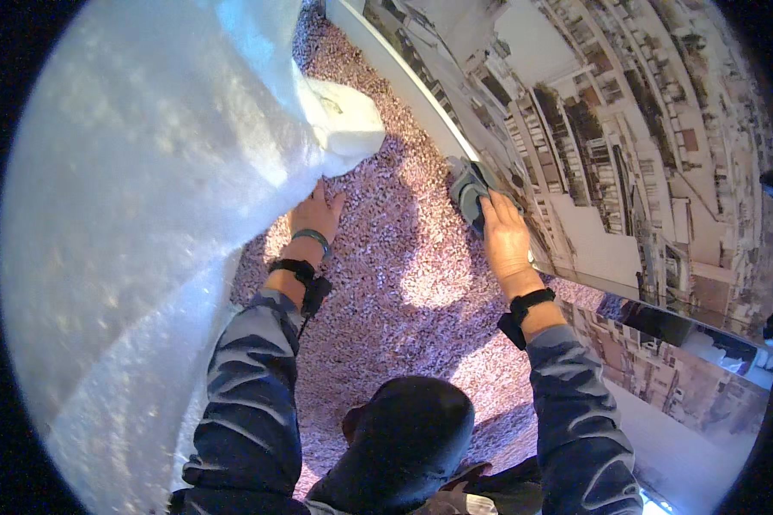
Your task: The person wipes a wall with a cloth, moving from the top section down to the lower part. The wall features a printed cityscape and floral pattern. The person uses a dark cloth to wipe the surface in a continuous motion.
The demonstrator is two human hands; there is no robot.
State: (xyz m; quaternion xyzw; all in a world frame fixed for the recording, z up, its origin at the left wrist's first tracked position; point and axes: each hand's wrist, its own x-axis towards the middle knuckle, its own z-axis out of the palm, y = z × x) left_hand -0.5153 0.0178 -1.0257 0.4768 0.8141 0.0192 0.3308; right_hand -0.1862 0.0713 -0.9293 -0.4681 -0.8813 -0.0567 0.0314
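My right hand point(505, 235) presses a folded grey-green cloth point(473, 193) against the foot of a large panel printed with an aerial town view point(605, 161), where a white baseboard point(419, 96) meets the carpet. The cloth is bunched beneath and beside the fingers. My left hand point(315, 209) rests on the speckled pinkish carpet point(386, 270), fingers spread, beside the lower edge of a white translucent sheet point(148, 161). Its fingertips lie close to the sheet's edge. Both wrists wear black straps.
A pale block-like object point(344, 116) stands on the carpet beyond my left hand, by the white sheet. My bent knee point(412, 418) is low in the middle. A glossy strip point(670, 322) below the printed panel runs to the right and shows reflections.
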